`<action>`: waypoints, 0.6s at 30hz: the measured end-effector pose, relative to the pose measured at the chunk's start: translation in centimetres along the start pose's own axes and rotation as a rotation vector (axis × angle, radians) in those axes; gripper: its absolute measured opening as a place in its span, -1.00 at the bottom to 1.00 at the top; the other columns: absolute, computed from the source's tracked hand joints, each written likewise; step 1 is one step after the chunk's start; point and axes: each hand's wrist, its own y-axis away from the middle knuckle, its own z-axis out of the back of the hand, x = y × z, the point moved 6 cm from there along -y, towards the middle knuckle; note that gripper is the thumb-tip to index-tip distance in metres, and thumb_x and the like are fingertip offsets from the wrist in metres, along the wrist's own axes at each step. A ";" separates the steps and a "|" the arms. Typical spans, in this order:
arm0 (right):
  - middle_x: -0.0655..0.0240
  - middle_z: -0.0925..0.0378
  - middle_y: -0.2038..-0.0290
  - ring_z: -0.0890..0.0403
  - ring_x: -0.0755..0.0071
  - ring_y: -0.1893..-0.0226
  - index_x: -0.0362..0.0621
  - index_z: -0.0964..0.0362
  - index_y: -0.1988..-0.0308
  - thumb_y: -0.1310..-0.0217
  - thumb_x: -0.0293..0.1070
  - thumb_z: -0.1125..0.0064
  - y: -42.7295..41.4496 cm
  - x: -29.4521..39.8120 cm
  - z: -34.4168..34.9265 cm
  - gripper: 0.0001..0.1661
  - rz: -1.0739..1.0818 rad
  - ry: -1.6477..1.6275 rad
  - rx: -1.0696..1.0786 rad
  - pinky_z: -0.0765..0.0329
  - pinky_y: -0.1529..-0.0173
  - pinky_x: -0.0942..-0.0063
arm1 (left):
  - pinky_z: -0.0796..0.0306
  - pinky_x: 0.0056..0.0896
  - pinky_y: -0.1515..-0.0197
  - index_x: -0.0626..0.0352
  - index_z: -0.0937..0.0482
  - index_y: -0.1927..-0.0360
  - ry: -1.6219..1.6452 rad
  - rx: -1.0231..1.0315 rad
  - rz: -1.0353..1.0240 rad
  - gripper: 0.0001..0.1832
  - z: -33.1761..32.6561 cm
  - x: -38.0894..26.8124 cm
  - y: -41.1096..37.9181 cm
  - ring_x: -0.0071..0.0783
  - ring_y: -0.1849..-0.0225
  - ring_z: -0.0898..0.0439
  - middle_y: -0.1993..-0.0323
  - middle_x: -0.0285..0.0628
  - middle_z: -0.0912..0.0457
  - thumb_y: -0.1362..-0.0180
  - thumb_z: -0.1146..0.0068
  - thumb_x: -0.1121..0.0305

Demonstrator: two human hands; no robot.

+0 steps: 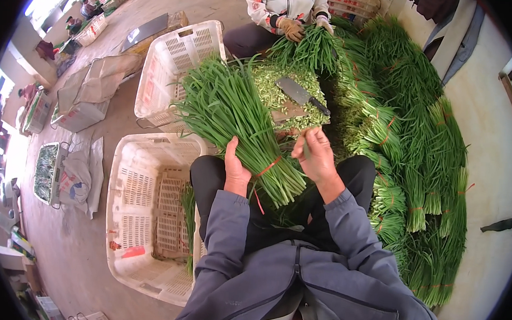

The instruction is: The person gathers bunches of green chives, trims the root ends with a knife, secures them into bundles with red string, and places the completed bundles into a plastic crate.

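My left hand is closed around a thick bundle of garlic chives, tied near its cut ends with a red band. The leaves point up and to the left, and the pale stem ends lie over my lap. To the right of the stems, my right hand is raised with thumb and fingertips drawn together; whether something thin is between them is unclear. Beyond it, a cleaver with a dark handle rests on a chopping board strewn with trimmed stem pieces.
A white plastic crate at my left knee contains some chives; another crate stands beyond it. Banded chive bundles are piled along the right wall. Opposite me, a gloved co-worker holds loose chives.
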 end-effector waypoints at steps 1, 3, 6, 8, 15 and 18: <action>0.31 -0.60 0.31 -0.65 0.46 0.41 -0.13 -0.42 0.24 -0.50 -0.29 -0.04 0.0 0.9 -0.8 -0.81 0.068 -0.116 0.101 -0.69 0.29 0.45 | -0.46 0.06 -0.17 0.24 -0.42 -0.24 -0.001 -0.001 0.001 -0.46 0.0 0.0 0.0 -0.05 -0.09 -0.59 -0.12 -0.05 -0.59 -0.35 0.04 0.05; 0.30 -0.56 0.36 -0.60 0.51 0.51 -0.20 -0.44 0.19 -0.47 -0.38 -0.05 -0.7 0.9 -1.1 -0.87 -0.004 0.271 0.015 -0.62 0.41 0.50 | -0.46 0.06 -0.18 0.24 -0.43 -0.23 -0.043 -0.013 0.028 -0.47 -0.1 0.2 0.1 -0.04 -0.09 -0.59 -0.11 -0.04 -0.59 -0.36 0.06 0.05; 0.30 -0.57 0.41 -0.56 0.56 0.56 -0.33 -0.43 0.03 -0.35 -0.47 -0.15 -1.8 -1.6 -4.2 -0.76 -0.178 0.788 0.162 -0.56 0.46 0.51 | -0.45 0.01 -0.17 0.24 -0.44 -0.21 -0.050 0.078 0.082 -0.47 0.2 0.1 0.1 -0.06 -0.07 -0.59 -0.09 -0.04 -0.59 -0.38 0.11 0.04; 0.22 -0.58 0.49 -0.59 0.49 0.56 -0.33 -0.42 0.03 -0.31 -0.44 -0.20 -2.2 -2.1 -5.9 -0.72 -0.120 1.071 0.239 -0.55 0.45 0.44 | -0.46 -0.06 -0.13 0.23 -0.47 -0.18 -0.072 0.073 0.065 -0.51 0.6 0.0 0.1 -0.12 -0.02 -0.60 -0.03 -0.10 -0.62 -0.39 0.10 0.06; 0.23 -0.57 0.54 -0.54 0.48 0.62 -0.32 -0.51 0.24 -0.23 -0.38 -0.27 0.5 -0.9 -4.7 -0.79 -0.049 1.295 0.528 -0.46 0.50 0.43 | -0.53 -0.15 -0.06 0.24 -0.51 -0.14 -0.115 -0.088 -0.044 -0.60 3.4 -0.4 -0.7 -0.22 0.07 -0.65 0.02 -0.14 -0.65 -0.29 -0.09 0.27; 0.37 -0.58 0.51 -0.54 0.63 0.56 -0.27 -0.54 0.27 -0.19 -0.30 -0.32 4.5 0.8 -3.1 -0.76 -0.645 1.044 0.532 -0.46 0.47 0.53 | -0.52 -0.12 -0.09 0.23 -0.49 -0.18 -0.063 -0.093 -0.038 -0.56 2.2 0.0 -0.7 -0.20 0.01 -0.63 -0.04 -0.15 -0.63 -0.28 -0.11 0.26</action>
